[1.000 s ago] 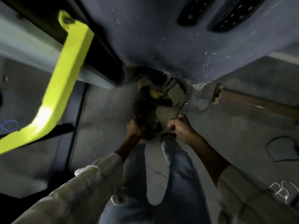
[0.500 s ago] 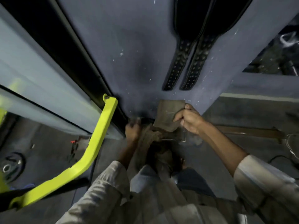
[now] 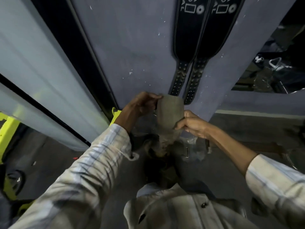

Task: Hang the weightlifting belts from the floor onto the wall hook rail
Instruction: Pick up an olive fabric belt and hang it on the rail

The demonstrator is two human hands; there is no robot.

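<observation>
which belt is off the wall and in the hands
The tan belt, gripped by the left hand and the right hand. The two black belts hang on the wall.

single head-worn view, angled steeply down, close above hands [image 3: 166, 116], facing wall [image 3: 132, 47]

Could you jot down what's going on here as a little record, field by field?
held item: tan belt, lifted in front of the wall
left hand: grips the belt's upper left edge
right hand: pinches the belt's right edge, lower down
belt's lower end: droops toward the floor
already on wall: two black belts, side by side
hook rail: out of view
far left: yellow frame
</observation>
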